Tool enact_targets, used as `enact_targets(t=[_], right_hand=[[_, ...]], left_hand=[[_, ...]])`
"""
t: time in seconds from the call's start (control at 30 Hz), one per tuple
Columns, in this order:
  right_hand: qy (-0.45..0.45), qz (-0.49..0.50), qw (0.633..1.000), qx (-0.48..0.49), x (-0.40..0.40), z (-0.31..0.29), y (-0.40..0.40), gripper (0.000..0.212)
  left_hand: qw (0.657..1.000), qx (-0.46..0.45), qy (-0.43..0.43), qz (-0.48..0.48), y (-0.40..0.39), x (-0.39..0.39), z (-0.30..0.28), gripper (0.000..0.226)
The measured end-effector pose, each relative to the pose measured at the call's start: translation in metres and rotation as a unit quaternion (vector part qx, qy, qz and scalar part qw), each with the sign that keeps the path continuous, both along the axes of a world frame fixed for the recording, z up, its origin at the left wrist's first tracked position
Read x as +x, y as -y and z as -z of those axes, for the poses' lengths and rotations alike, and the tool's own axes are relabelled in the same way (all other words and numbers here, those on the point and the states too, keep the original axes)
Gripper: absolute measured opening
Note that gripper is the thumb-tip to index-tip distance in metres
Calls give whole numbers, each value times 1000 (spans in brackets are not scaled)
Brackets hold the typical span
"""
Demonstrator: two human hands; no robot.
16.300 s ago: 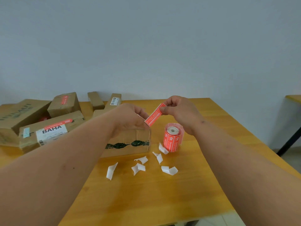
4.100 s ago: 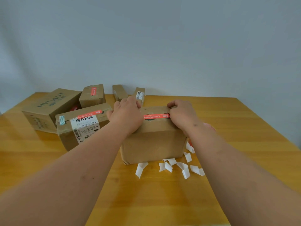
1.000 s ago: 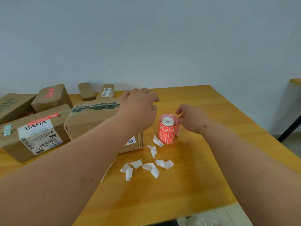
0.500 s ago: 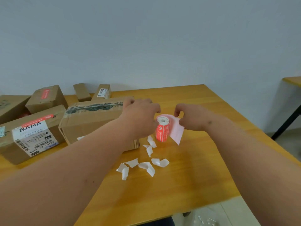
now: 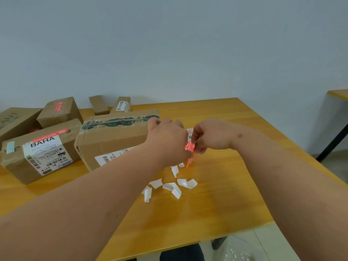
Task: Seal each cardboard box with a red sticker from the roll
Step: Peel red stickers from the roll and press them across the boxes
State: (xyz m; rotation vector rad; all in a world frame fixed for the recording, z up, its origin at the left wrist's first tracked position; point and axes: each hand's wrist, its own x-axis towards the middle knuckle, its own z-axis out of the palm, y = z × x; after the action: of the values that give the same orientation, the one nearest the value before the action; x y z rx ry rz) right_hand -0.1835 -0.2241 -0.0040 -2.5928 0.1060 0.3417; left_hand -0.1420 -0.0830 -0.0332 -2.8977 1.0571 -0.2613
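My left hand (image 5: 167, 142) hides most of the red sticker roll (image 5: 190, 147), gripping it beside the green-taped brown cardboard box (image 5: 113, 136); my right hand (image 5: 209, 136) pinches its loose red end. White curled backing scraps (image 5: 172, 186) litter the orange wooden tabletop (image 5: 216, 200) below a pale grey wall (image 5: 169, 44).

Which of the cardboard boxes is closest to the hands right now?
The box with dark patterned tape, directly behind the left hand. The BAHA box and the rest lie farther left.
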Motion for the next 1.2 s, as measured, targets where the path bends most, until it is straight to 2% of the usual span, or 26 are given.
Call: enact_targets(t=[0.1, 0.33, 0.43, 0.53, 0.63, 0.7, 0.9, 1.2], right_hand=[[5, -3, 1000, 23, 1, 3, -1, 12], [17, 9, 998, 59, 3, 6, 3, 10], [29, 10, 1000, -3, 6, 10, 12, 15], [55, 13, 997, -56, 9, 16, 18, 3], [82, 10, 989, -119, 12, 21, 19, 6], [91, 5, 988, -125, 13, 22, 18, 7], [114, -10, 982, -149, 16, 25, 15, 6], [143, -30, 974, -174, 17, 29, 14, 10]], left_hand=[[1000, -26, -6, -10, 4, 0, 2, 53], [995, -51, -55, -62, 20, 9, 8, 29], [995, -68, -40, -60, 17, 6, 5, 16], [995, -67, -39, -63, 13, 8, 3, 14], [996, -60, -42, -59, 12, 9, -1, 21], [996, -53, -52, -52, 13, 11, -5, 26], [997, -20, -60, -54, 20, 16, -7, 19], [996, 18, -68, -59, 24, 22, -5, 20]])
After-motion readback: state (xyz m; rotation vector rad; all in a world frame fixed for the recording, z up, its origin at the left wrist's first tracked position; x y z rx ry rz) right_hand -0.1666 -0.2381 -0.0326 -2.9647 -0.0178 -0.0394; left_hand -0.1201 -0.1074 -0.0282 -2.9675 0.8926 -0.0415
